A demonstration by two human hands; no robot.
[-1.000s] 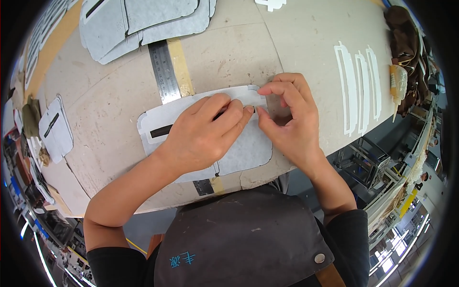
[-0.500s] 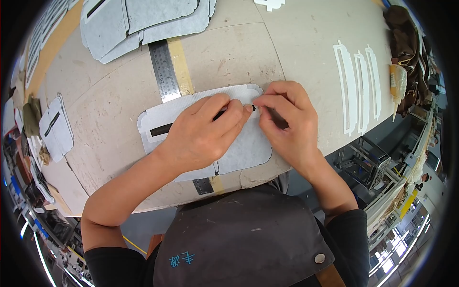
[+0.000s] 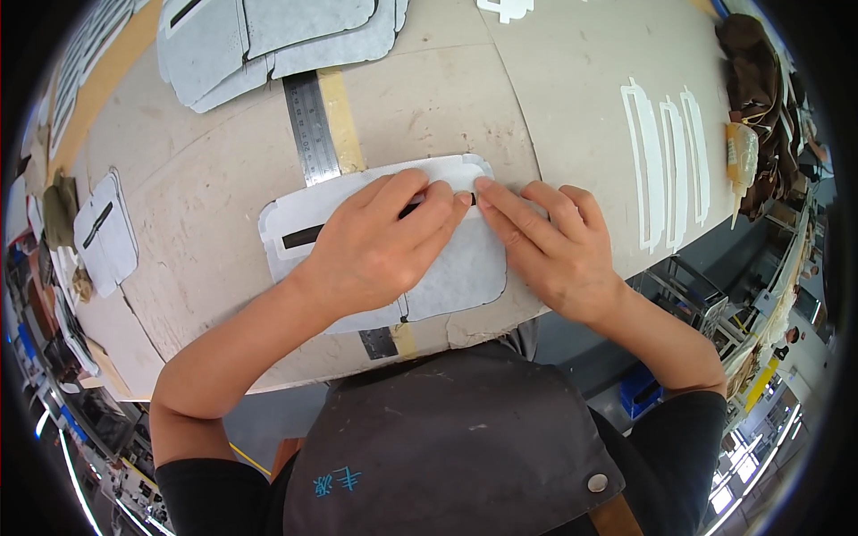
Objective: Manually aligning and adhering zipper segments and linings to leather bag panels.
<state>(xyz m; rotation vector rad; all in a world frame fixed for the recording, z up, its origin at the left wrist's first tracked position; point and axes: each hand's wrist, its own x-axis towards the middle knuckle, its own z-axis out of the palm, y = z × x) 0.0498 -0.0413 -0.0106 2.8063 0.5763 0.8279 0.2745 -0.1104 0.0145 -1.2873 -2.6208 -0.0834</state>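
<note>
Both hands lie flat on a grey fabric panel (image 3: pixel 447 277) with a white border that sits near the six o'clock edge of the beige worktable (image 3: pixel 554 98), just above the person's dark apron (image 3: pixel 447 447). The left hand (image 3: pixel 375 250) covers the middle of the panel, fingers stretched toward two o'clock and pressed together, gripping nothing. The right hand (image 3: pixel 545 246) comes in from four o'clock, its fingers pointing toward ten o'clock, also spread flat and holding nothing; its fingertips meet those of the left hand at the panel's upper edge. A narrow dark slot (image 3: pixel 304 237) runs across the panel and shows at nine o'clock of the left hand, with a short bit more between the fingertips. A steel ruler (image 3: pixel 310 129) lies under the panel, running from twelve o'clock down beneath it, with a strip of tan tape (image 3: pixel 341 121) just beside it on the three o'clock side. At eleven o'clock of the table a stack of similar grey panels (image 3: pixel 268 36) lies well apart. Three long white frame-shaped strips (image 3: pixel 666 165) lie side by side at two o'clock, and beyond them a heap of brown material (image 3: pixel 755 80) rests at the table's edge. Another small panel (image 3: pixel 105 234) with a slot lies at nine o'clock.
</note>
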